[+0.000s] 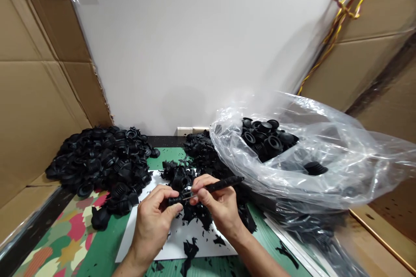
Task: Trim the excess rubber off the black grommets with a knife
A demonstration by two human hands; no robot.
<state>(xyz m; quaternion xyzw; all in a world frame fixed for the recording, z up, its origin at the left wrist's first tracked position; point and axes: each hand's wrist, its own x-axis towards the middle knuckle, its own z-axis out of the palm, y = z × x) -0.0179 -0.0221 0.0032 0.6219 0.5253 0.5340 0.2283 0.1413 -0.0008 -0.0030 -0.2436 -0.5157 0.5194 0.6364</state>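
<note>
Between thumb and fingers, my left hand (155, 213) pinches a small black ribbed rubber bellows (175, 199) above the white sheet (133, 238). My right hand (221, 207) grips a tool with a black handle (224, 183) and a thin metal shaft (188, 197). The shaft's tip reaches the bellows; its exact shape is too small to tell. Behind the hands sit more bellows (180, 180), among torn black rubber scraps (199, 217) scattered over the sheet.
A large heap of black bellows (104, 160) lies at left. At right stands a clear plastic bag (341, 181) with finished-looking round pieces (273, 143) in it. Black scraps (203, 151) pile up at the back. Cardboard walls (35, 82) flank the green table (107, 246); twisted wires (338, 21) hang at right.
</note>
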